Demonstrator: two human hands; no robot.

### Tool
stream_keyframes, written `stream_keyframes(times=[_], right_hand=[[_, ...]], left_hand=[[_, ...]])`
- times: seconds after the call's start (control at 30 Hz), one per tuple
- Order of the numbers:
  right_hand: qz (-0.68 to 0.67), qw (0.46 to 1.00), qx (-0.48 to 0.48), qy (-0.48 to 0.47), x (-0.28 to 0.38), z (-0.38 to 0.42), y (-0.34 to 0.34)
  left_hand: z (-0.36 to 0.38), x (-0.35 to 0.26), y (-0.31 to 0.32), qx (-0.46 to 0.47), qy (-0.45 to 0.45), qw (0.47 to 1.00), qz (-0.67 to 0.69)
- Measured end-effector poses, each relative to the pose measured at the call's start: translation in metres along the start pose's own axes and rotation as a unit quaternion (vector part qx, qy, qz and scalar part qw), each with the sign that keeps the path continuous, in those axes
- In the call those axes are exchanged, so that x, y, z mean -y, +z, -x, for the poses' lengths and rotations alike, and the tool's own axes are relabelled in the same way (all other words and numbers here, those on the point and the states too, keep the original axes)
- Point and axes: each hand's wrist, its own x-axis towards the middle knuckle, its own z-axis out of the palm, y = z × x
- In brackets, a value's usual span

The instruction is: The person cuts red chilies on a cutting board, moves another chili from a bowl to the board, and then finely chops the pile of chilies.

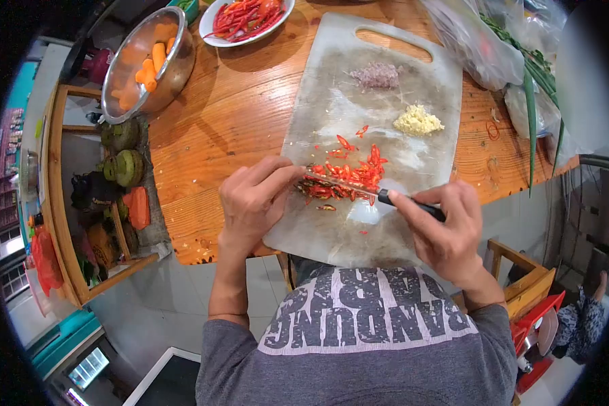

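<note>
My right hand [446, 227] grips the black handle of a knife [413, 204], whose thin blade lies across a heap of sliced red chilli [365, 172]. At the blade's far end, the fingers of my left hand [260, 193] are pinched together at the tip, by the left side of the heap. Both hands are over a worn, whitish cutting board [318, 233]. Farther up the board sit a pile of minced yellowish garlic [418, 120] and a pile of chopped pale purple shallot [375, 76].
A metal bowl [176, 84] with orange carrot pieces stands at the upper left of the wooden table [216, 135]. Beside it is a white plate [213, 38] of red chillies. Plastic bags [484, 57] and green onions [531, 122] lie at the right. Part of another person [578, 325] shows at the lower right.
</note>
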Motion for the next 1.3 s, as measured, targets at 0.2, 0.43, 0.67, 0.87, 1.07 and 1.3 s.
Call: stream_keyframes(times=[0.2,0.43,0.67,0.87,1.07,1.3], right_hand=[[-0.052,0.997,0.017,0.061,-0.009,0.016,0.029],[-0.021,0.999,0.007,0.028,-0.016,0.004,0.029],[0.000,0.999,-0.027,0.022,-0.025,-0.003,0.035],[-0.002,1.000,-0.027,0.016,-0.038,-0.014,0.038],[-0.033,0.999,-0.029,0.029,-0.035,-0.016,0.034],[-0.043,0.999,-0.025,0.017,-0.044,-0.026,0.034]], left_hand=[[-0.004,0.003,0.005,0.014,0.006,1.000,-0.007],[-0.010,0.011,0.009,-0.024,0.014,1.000,-0.006],[-0.005,0.010,0.010,-0.025,0.010,1.000,0.006],[-0.006,0.006,0.008,0.010,-0.014,1.000,0.001],[-0.006,0.007,0.010,-0.001,-0.020,1.000,0.017],[-0.009,0.005,0.010,-0.006,-0.044,0.998,0.036]])
